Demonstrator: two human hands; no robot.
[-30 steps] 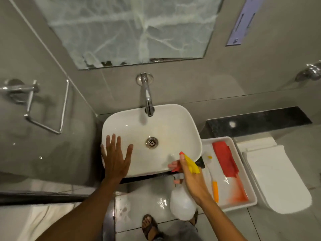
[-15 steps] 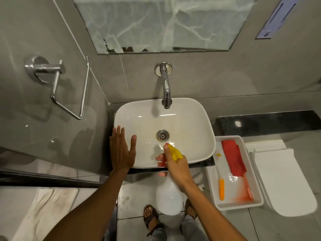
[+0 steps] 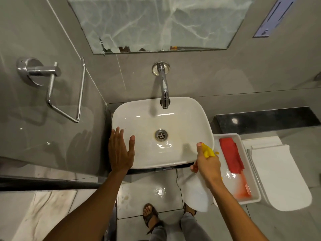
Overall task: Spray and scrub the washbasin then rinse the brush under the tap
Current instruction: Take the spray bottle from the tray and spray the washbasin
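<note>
Right grip [image 3: 206, 164] wraps closed around the white plastic spray bottle with yellow nozzle [image 3: 208, 151], left grip [image 3: 120, 150] lies flat and empty on the white ceramic washbasin [image 3: 173, 119] rim, nozzle sitting at the edge, so mist might overshoot onto the floor.

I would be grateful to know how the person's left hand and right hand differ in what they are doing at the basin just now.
The left hand lies open and flat on the washbasin rim's left side, fingers spread, holding nothing; the right hand is closed around the spray bottle at its yellow trigger head. The left hand touches the basin, while the right hand is at its front right corner, beside the white tray. Both reach forward, backs facing up.
</note>
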